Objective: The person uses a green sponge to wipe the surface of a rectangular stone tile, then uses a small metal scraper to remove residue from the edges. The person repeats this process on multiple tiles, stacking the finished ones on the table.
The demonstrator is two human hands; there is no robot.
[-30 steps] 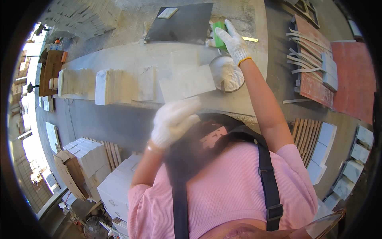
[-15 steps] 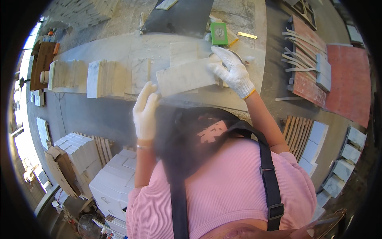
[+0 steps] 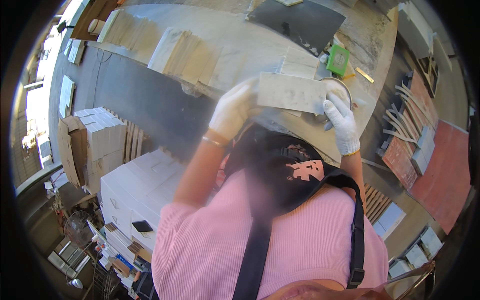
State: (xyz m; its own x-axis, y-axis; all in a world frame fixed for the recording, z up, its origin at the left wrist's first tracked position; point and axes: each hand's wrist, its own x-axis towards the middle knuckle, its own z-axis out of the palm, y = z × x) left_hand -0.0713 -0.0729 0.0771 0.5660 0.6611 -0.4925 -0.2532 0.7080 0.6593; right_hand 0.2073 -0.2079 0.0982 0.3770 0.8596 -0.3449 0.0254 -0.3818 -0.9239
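Observation:
A white-grey rectangular marble tile [image 3: 292, 93] is held up between my two white-gloved hands, over the near edge of the worktable. My left hand [image 3: 232, 111] grips its left end, with the fingertips partly hidden. At the other end my right hand [image 3: 342, 122] has its fingers and thumb closed on the right edge. Just behind my right fingers is a round bowl [image 3: 346, 89], partly hidden by the hand and tile. Another pale tile [image 3: 299, 62] lies flat on the table beyond the held one.
A green box [image 3: 338, 60] and a brass-coloured strip [image 3: 364, 75] lie beyond the bowl. Upright tiles stand in a row [image 3: 172, 52] along the table to the left. A black sheet [image 3: 295, 22] covers part of the far side. White boxes [image 3: 135, 187] are stacked at left.
My view has swung, so the table sits tilted. The left hand has closed round the tile's left end, and the right hand has shifted from above the tile to its right edge.

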